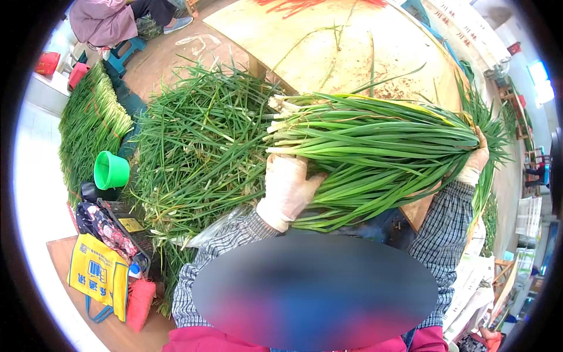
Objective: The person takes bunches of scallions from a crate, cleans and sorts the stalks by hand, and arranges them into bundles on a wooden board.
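Note:
A large bunch of garlic chives [375, 129] lies across my two gloved hands, its pale cut ends to the left and its green leaves to the right. My left hand [287, 190] holds the bunch near the pale ends; its fingers go behind the stalks and its thumb points right. At the leaf end, my right hand [478, 158] wraps around the tips, partly hidden by leaves. Some long leaves hang below the bunch. Just left of my left hand is a big loose heap of chives [199, 141].
A wooden table [246, 14] stands ahead, with red ties [311, 6] at its far edge. Stacked chives [94, 123], a green bucket [111, 170] and a yellow bag [97, 273] are at the left. Another person [105, 23] sits at the upper left.

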The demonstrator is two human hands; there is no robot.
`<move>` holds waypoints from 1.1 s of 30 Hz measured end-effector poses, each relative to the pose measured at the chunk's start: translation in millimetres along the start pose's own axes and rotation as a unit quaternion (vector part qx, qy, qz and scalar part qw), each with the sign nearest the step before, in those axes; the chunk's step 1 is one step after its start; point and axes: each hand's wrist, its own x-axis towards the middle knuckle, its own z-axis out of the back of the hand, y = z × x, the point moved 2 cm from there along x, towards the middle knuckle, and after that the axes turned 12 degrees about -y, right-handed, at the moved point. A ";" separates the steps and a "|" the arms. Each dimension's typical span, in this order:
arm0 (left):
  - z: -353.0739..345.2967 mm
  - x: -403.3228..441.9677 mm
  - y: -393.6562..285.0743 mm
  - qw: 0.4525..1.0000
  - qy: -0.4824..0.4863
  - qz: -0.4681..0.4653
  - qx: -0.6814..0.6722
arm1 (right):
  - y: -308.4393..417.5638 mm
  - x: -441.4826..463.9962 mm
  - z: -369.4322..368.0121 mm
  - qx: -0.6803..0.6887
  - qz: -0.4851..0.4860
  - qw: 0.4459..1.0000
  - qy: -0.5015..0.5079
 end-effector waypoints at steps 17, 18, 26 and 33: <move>6.7 -4.4 8.3 0.884 0.077 0.241 -0.392 | 4.5 -2.6 4.1 0.016 -0.003 1.000 0.023; 6.4 -4.7 6.5 0.855 0.075 0.291 -0.422 | 5.5 -9.7 -0.4 0.013 -0.005 1.000 0.027; 16.5 -14.0 0.7 0.987 0.078 -0.128 0.052 | 23.2 -33.7 -6.3 -0.002 0.004 1.000 0.020; 31.5 -50.2 40.7 0.997 -0.019 -0.078 0.021 | 23.6 -58.2 -1.3 0.144 -0.075 0.956 0.245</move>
